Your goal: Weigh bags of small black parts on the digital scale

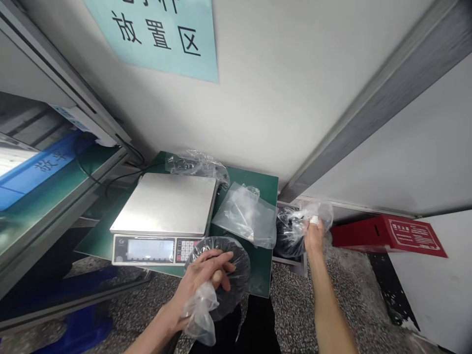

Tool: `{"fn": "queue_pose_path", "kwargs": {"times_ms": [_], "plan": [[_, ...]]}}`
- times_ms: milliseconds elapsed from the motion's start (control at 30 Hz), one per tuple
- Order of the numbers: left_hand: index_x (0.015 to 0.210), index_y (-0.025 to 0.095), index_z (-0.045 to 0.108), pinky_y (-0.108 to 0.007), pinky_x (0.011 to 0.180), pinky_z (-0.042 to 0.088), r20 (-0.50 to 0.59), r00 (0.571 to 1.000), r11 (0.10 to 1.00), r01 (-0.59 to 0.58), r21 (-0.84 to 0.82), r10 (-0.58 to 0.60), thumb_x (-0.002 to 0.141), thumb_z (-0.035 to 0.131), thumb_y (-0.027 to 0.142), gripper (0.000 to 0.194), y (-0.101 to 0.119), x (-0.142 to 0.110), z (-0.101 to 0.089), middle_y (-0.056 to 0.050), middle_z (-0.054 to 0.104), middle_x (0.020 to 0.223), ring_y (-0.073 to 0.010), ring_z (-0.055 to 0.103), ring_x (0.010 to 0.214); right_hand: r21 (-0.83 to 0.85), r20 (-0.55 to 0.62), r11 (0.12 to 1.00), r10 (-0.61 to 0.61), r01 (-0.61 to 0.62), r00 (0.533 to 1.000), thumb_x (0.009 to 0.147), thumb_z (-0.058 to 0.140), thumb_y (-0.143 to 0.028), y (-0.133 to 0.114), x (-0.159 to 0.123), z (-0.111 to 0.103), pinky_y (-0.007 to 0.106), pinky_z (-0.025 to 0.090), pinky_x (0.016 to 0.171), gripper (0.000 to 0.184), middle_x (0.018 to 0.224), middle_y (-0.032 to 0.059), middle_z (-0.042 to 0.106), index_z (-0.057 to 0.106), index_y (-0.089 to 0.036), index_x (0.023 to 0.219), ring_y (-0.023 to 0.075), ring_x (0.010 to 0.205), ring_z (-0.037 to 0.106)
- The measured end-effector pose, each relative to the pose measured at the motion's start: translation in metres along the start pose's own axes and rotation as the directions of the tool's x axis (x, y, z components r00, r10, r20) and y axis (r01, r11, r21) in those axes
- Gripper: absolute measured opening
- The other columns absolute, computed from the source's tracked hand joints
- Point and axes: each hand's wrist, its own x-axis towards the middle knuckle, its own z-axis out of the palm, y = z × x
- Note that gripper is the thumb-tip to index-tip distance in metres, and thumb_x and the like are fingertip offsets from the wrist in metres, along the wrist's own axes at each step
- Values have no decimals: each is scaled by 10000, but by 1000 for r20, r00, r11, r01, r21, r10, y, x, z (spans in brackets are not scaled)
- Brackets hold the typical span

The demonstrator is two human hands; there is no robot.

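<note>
Bare forearms (330,300), black trousers (256,327), white-taped fingertip (314,221)

Two bare hands show at the bottom of the frame: one left hand (201,280) and one right hand (314,236). There are three black round bundles in clear plastic: one in the left hand (230,275), one in the right hand (289,233), and one at top center (184,166). Also in view are one empty-looking clear bag (245,216), one digital scale (164,206), one green mat (263,260), one pale blue sign (162,34), and one red box (391,236).

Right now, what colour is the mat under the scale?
The mat is dark green, in the head view.
</note>
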Motion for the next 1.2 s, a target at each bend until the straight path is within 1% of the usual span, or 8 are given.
{"fn": "queue_pose_path", "kwargs": {"times_ms": [167,400,633,800,900,1033,1133,1200], "plan": [[1338,317,495,-409,1024,413,6,998,998,56,-41,-56,976,363,214,398,0,-2,1,27,709,686,-188,684,902,-240,172,964,-78,118,982,696,496,-494,-19,-1,-9,271,388,600,294,624,-18,542,533,-204,726,168,627,490],[1348,314,466,-346,1043,378,3,999,999,37,-28,-37,953,385,152,435,-1,-2,2,51,704,683,-144,681,880,-329,449,889,-150,319,881,683,534,-475,-60,29,-5,315,440,721,306,719,28,642,614,-185,737,211,732,560],[1368,315,410,-321,1063,368,20,999,999,-32,40,31,958,375,147,444,1,0,0,65,710,709,-125,688,871,-229,487,892,-240,388,840,755,506,-428,-121,52,40,287,505,654,283,808,31,643,596,-182,862,200,746,633],[1385,294,373,-349,1044,390,35,998,996,-52,71,49,973,365,169,430,1,-2,2,46,717,726,-136,683,854,-234,603,745,-393,624,695,811,457,-367,-162,54,95,259,457,643,246,729,15,611,597,-170,855,178,680,610],[1404,277,343,-364,1045,387,61,997,997,-54,63,51,975,379,197,437,0,-4,2,26,720,748,-151,671,907,-276,693,648,-377,709,615,804,418,-246,-160,51,140,262,442,690,217,790,35,632,602,-165,886,182,737,600],[1394,289,345,-353,1062,368,63,997,998,-39,53,36,986,339,184,421,-1,-5,2,37,716,743,-131,667,902,-285,796,612,-278,738,538,724,438,-101,-126,35,196,279,438,778,225,840,58,668,631,-163,823,194,806,594],[1387,276,367,-359,1081,363,82,996,999,-22,25,19,989,348,233,400,-1,-7,1,30,722,738,-141,670,906,-274,858,606,-197,747,474,694,461,-49,-102,21,212,275,448,808,299,901,54,685,651,-171,891,191,850,606],[1373,256,398,-369,1086,371,95,996,1000,-1,20,-1,986,359,271,389,-1,-7,1,13,729,746,-155,673,908,-280,871,606,-166,745,462,716,496,-69,-96,10,205,291,461,823,424,1010,70,676,614,-170,1111,200,896,611]]}}
